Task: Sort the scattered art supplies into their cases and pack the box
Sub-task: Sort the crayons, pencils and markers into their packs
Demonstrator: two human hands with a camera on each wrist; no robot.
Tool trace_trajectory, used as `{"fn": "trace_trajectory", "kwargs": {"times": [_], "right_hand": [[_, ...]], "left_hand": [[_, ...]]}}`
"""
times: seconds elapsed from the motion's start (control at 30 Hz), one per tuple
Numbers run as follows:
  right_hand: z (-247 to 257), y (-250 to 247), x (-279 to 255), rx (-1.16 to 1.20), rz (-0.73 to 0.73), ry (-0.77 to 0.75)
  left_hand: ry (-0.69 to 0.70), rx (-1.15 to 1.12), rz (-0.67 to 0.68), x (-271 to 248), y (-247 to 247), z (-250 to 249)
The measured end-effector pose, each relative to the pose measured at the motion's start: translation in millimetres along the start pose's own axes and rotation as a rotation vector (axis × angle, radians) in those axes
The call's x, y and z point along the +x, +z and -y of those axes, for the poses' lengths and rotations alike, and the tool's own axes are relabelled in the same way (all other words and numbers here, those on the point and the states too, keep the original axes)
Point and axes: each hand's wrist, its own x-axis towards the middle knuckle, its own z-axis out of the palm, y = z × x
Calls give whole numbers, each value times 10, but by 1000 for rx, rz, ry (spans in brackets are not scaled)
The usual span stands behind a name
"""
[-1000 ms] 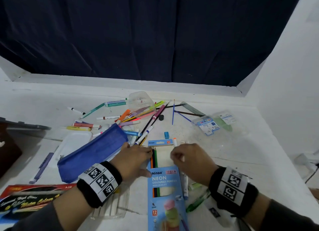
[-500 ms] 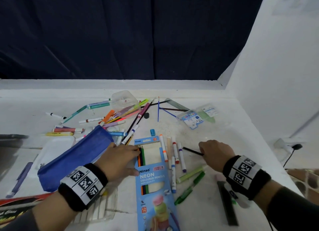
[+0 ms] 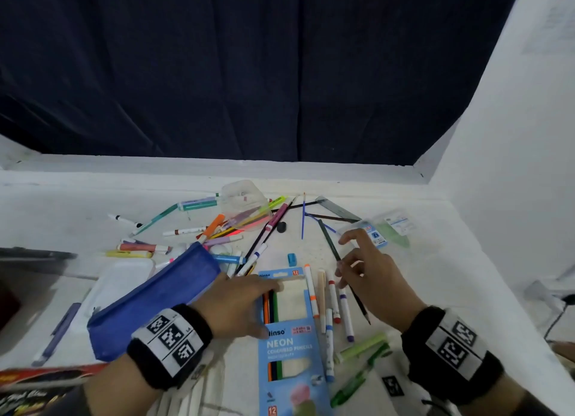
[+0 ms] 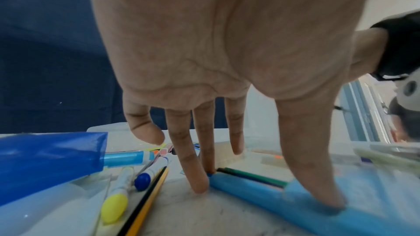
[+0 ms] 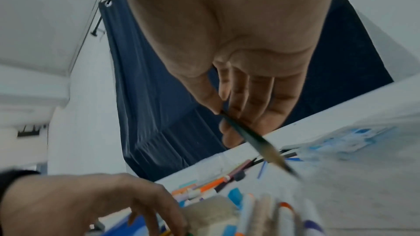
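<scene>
The table (image 3: 435,291) is strewn with markers, a blue pouch (image 3: 149,303) at my left. The pencil box (image 3: 289,341) lies lengthwise toward me; my left hand (image 3: 236,303) presses flat, fingers straight, on its open far end. My right hand (image 3: 373,278), just right of the box, pinches a dark pencil (image 3: 329,244) between thumb and finger, its long axis near parallel to the box, ready, I judge, to slide in leftward.

black wristbands (image 3: 170,347), white square-code tags, dark sleeves.
</scene>
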Motion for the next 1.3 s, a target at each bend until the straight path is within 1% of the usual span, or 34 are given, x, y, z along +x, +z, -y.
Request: {"fn": "trace_trajectory", "kwargs": {"times": [0.07, 0.1, 0.17, 0.23, 0.27, 0.3, 0.33, 0.43, 0.5, 0.53, 0.6, 0.7, 0.83, 0.9, 1.0, 1.07, 1.2, 1.27, 1.3], "right_hand": [[99, 44, 32, 220, -18, 34], [134, 68, 55, 347, -31, 68], [189, 105, 100, 597, -43, 160], [217, 135, 133, 764, -43, 241], [218, 148, 147, 822, -46, 266], [214, 155, 165, 851, -52, 284], [207, 159, 189, 847, -63, 300], [151, 177, 272, 774, -117, 370], [114, 209, 309, 739, -143, 419], [99, 231, 319, 734, -147, 438], [69, 282, 330, 734, -139, 452], [45, 343, 322, 708, -122, 457], [40, 394, 312, 727, -122, 412], [58, 405, 301, 709, -119, 380], [90, 397, 281, 678, -105, 340], [88, 383, 274, 661, -104, 324], [76, 375, 296, 639, -120, 287], [77, 384, 316, 604, -132, 252], [72, 392, 326, 584, -132, 240]], "left_hand": [[-9, -145, -32, 67, -87, 42], [-18, -205, -68, 113, -143, 70], [-57, -279, -182, 242, -258, 154], [-114, -281, -302, 410, -381, 266], [-149, -253, -337, 503, -446, 323], [-181, -213, -340, 594, -511, 379], [-210, -170, -308, 687, -568, 428], [-292, -10, -103, 955, -684, 485], [-307, 91, -4, 1093, -707, 451], [-301, 129, 20, 1144, -715, 429], [-296, 183, 36, 1214, -728, 399], [-293, 183, 36, 1245, -780, 370], [-272, 152, 32, 1235, -835, 264], [-290, 135, 20, 1217, -840, 249], [-324, 23, -68, 1147, -896, 285], [-331, -74, -170, 1059, -970, 316], [-238, -389, -525, 744, -1125, 276], [-179, -598, -664, 538, -1117, 199], [-147, -707, -708, 429, -1087, 152]]}}
